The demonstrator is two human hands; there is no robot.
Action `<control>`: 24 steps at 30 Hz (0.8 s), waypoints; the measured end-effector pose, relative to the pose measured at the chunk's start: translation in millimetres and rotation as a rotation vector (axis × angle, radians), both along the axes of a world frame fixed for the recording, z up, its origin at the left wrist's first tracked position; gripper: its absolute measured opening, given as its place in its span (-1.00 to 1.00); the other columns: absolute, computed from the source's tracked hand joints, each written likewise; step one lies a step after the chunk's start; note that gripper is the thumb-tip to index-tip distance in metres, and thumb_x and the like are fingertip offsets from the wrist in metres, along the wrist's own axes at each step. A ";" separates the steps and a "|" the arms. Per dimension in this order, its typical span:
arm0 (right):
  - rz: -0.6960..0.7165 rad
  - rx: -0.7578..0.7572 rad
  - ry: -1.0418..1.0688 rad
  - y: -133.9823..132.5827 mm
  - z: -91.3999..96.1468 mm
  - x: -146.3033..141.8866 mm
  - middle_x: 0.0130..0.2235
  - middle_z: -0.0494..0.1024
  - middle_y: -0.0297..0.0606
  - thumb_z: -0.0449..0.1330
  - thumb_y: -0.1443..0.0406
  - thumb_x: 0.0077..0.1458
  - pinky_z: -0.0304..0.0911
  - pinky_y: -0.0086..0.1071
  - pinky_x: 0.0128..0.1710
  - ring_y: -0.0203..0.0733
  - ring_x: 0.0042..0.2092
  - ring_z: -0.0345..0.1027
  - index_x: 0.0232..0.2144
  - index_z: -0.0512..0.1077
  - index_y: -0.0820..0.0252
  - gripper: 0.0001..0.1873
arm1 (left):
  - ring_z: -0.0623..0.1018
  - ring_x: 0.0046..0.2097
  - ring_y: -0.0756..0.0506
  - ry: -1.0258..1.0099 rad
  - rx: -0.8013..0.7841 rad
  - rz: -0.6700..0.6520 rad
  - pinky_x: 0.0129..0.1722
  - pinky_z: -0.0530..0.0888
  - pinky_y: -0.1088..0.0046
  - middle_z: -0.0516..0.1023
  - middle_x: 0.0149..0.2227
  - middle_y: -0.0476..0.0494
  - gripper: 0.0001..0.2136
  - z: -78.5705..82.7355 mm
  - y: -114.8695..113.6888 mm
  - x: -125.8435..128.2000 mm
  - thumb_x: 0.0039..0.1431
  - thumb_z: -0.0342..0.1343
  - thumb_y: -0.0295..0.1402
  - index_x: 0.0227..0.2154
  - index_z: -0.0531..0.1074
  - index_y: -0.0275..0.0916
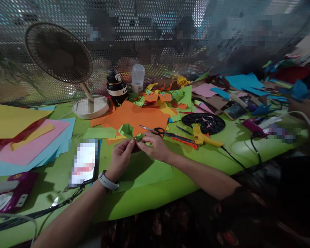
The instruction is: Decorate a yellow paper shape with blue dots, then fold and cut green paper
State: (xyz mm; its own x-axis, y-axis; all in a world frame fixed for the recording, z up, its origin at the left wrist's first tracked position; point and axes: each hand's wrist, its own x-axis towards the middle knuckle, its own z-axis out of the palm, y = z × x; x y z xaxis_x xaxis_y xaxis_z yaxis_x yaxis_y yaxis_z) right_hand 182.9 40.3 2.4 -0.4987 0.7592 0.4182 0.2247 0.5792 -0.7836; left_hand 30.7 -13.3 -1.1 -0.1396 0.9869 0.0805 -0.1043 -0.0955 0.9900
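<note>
My left hand (121, 156), with a white watch on its wrist, and my right hand (155, 146) meet over the green table. Both pinch a small folded green paper piece (138, 137) between their fingertips. A larger green sheet (144, 170) lies flat under the hands. Another folded green paper shape (126, 130) rests just behind them on an orange sheet (135, 117). Scissors with orange and black handles (167, 133) lie right of my right hand.
A desk fan (64, 62) stands at the back left, a dark bottle (116, 86) and a clear container (138, 78) beside it. A phone (84, 162) lies left of my hands. Stacked coloured sheets (28, 144) fill the left; a yellow glue gun (203, 137) lies right.
</note>
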 end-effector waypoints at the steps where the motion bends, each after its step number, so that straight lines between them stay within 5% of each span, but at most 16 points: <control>1: -0.001 0.012 0.022 -0.3 1.0 0.6 -0.37 0.44 -0.30 0.18 0.25 0.13 0.27 -0.33 -0.22 -0.24 -0.29 0.34 -0.54 0.40 0.17 -0.77 | 0.57 -0.41 -0.05 0.028 0.017 0.026 -0.30 0.53 0.41 0.58 -0.49 -0.04 -0.75 -0.5 0.2 -0.6 0.13 0.22 -0.17 -0.51 0.51 -0.25; 5: -0.040 -0.022 0.243 2.3 5.9 5.4 -0.09 0.50 -0.18 0.20 0.26 0.11 0.25 -0.22 0.04 -0.14 0.01 0.36 -0.27 0.44 0.15 -0.88 | 0.55 -0.41 -0.04 0.035 0.053 0.114 -0.27 0.52 0.42 0.54 -0.51 -0.01 -0.75 -3.5 1.8 -3.6 0.17 0.18 -0.17 -0.50 0.48 -0.23; 8: -0.071 -0.249 0.350 6.7 7.1 6.9 -0.22 0.52 -0.23 0.22 0.17 0.11 0.33 -0.29 -0.12 -0.22 -0.18 0.42 -0.27 0.40 0.17 -0.79 | 0.55 -0.34 -0.06 -0.002 0.076 0.147 -0.18 0.50 0.39 0.55 -0.45 -0.02 -0.78 -3.9 2.1 -2.6 0.18 0.18 -0.18 -0.45 0.51 -0.22; 13: 0.131 -0.604 0.213 5.9 -3.3 -3.4 -0.49 0.46 -0.33 0.33 0.01 -0.02 0.32 -0.39 -0.40 -0.30 -0.44 0.35 -0.47 0.42 0.23 -0.61 | 0.46 -0.38 -0.02 0.026 0.127 0.201 -0.29 0.41 0.47 0.48 -0.50 0.02 -0.79 -2.0 0.4 2.3 0.18 0.18 -0.22 -0.51 0.49 -0.19; 17: 0.109 -0.607 0.277 2.2 -14.4 -12.2 -0.49 0.49 -0.34 0.38 0.02 -0.08 0.31 -0.43 -0.45 -0.33 -0.47 0.33 -0.46 0.48 0.24 -0.61 | 0.40 -0.40 0.00 0.027 0.115 0.210 -0.36 0.34 0.50 0.44 -0.51 0.03 -0.80 -4.0 0.6 2.0 0.17 0.19 -0.24 -0.52 0.49 -0.19; 24: 0.169 -0.660 0.361 0.3 -10.5 -13.4 -0.46 0.55 -0.31 0.37 0.03 -0.07 0.37 -0.42 -0.40 -0.34 -0.46 0.38 -0.48 0.53 0.24 -0.63 | 0.48 -0.39 0.02 -0.293 -0.010 0.144 -0.30 0.41 0.49 0.50 -0.50 0.04 -0.86 -1.8 4.2 2.5 0.06 0.28 -0.28 -0.49 0.51 -0.21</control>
State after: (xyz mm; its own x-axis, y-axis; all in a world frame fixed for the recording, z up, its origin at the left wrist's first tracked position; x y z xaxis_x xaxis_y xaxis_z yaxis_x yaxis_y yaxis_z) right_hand 169.5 40.6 -8.1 -0.5490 0.8334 0.0639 -0.1607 -0.0302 -0.9865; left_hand 33.2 -9.1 -2.9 -0.2937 0.9559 0.0065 -0.3711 -0.1203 0.9208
